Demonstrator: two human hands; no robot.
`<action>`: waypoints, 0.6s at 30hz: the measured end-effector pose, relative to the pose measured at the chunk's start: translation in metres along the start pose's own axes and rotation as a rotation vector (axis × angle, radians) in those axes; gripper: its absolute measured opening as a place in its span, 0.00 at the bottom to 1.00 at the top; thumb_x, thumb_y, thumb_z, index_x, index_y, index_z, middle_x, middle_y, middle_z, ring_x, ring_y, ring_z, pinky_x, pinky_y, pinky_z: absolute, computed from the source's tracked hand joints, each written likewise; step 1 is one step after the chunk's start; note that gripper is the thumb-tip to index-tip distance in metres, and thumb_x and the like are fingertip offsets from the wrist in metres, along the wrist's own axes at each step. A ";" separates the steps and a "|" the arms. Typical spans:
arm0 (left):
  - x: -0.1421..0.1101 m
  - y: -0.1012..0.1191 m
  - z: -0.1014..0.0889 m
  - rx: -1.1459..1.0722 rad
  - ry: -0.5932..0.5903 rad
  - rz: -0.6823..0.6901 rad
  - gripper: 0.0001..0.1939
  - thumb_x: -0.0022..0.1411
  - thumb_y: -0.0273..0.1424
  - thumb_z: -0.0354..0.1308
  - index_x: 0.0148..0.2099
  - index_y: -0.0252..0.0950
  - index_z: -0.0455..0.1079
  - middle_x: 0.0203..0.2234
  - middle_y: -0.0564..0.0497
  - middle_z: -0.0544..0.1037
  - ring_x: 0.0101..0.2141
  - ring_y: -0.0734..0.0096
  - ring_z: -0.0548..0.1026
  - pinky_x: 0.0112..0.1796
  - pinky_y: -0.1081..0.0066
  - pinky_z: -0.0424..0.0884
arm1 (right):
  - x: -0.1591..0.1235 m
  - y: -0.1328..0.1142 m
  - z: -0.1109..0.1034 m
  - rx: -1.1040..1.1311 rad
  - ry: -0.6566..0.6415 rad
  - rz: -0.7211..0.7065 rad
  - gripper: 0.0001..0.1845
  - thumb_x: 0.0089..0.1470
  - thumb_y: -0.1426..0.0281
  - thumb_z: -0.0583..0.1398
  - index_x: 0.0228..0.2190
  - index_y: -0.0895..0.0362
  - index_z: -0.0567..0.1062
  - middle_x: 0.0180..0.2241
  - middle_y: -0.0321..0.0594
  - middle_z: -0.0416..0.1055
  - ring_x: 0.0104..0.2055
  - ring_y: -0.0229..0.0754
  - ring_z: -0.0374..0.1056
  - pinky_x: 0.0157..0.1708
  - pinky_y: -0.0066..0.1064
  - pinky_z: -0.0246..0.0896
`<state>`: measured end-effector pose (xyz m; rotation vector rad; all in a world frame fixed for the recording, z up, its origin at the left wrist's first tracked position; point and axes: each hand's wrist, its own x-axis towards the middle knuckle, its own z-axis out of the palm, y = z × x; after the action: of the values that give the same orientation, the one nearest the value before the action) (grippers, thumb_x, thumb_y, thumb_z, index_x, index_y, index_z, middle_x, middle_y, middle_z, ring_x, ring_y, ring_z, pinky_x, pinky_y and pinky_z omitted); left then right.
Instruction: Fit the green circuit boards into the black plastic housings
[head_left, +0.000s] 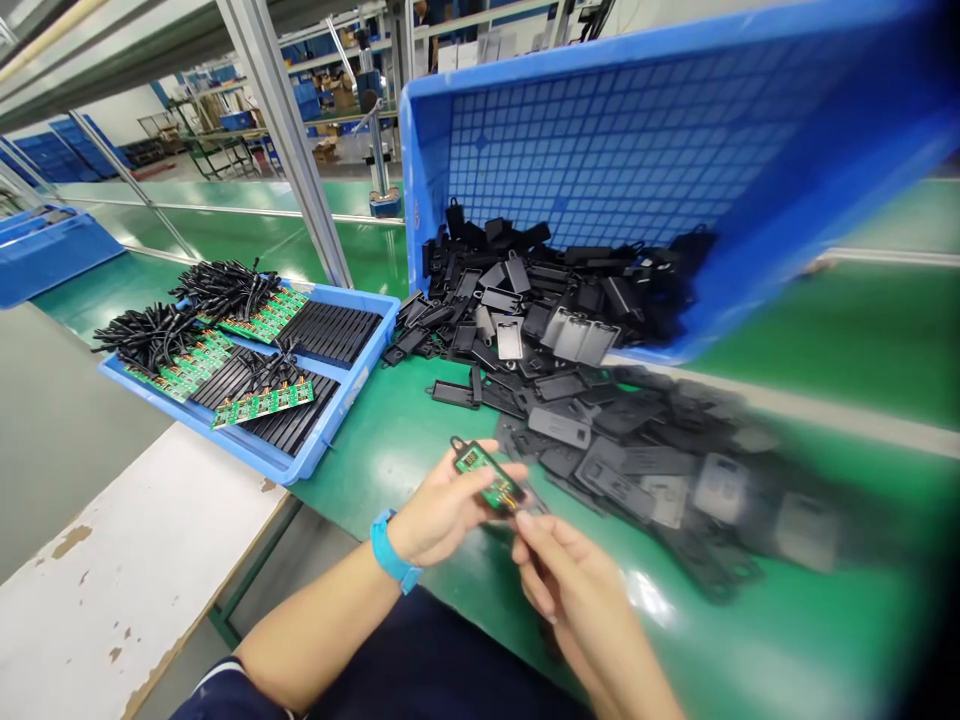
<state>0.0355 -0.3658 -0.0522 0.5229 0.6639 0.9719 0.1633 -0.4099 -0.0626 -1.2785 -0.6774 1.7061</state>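
Note:
My left hand [442,510] is closed around a small black plastic case [457,446] with a hanging loop at its upper end. Inside the case lies a green circuit board [480,474], with my left thumb across it. Orange and yellow wires [513,502] show at the board's lower end. There my right hand [566,570] pinches the wire lead between thumb and fingertips; the cable beyond is mostly hidden by the hand. Just past both hands spreads a pile of loose black case parts [615,470], blurred toward the right.
A big blue crate [600,60] lies tipped on its side, black cases [510,290] spilling from it. To the left, a shallow blue tray [289,468] holds circuit boards [262,402] with black cables. A metal post [289,140] rises behind the tray on the green bench [360,420].

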 end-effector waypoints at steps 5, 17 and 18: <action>0.000 -0.007 -0.002 0.043 0.036 0.073 0.15 0.56 0.31 0.55 0.45 0.35 0.58 0.39 0.42 0.74 0.38 0.60 0.74 0.40 0.60 0.65 | -0.001 0.001 0.003 -0.036 0.030 -0.003 0.19 0.46 0.56 0.60 0.19 0.59 0.66 0.07 0.27 0.52 0.11 0.27 0.43 0.14 0.22 0.35; 0.002 -0.011 -0.001 0.358 0.182 0.191 0.16 0.57 0.37 0.53 0.44 0.33 0.58 0.38 0.41 0.75 0.36 0.64 0.75 0.36 0.66 0.70 | 0.004 -0.001 -0.006 -0.499 0.178 -0.272 0.14 0.44 0.59 0.60 0.25 0.57 0.75 0.20 0.36 0.70 0.19 0.36 0.59 0.20 0.26 0.55; 0.001 -0.010 0.000 0.385 0.180 0.184 0.16 0.57 0.36 0.53 0.44 0.32 0.58 0.38 0.41 0.75 0.36 0.64 0.75 0.36 0.67 0.70 | 0.004 -0.003 -0.007 -0.543 0.171 -0.303 0.13 0.44 0.59 0.59 0.25 0.56 0.75 0.22 0.37 0.71 0.22 0.38 0.62 0.23 0.27 0.57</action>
<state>0.0415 -0.3696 -0.0597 0.8535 0.9869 1.0766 0.1703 -0.4052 -0.0638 -1.5700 -1.2162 1.1866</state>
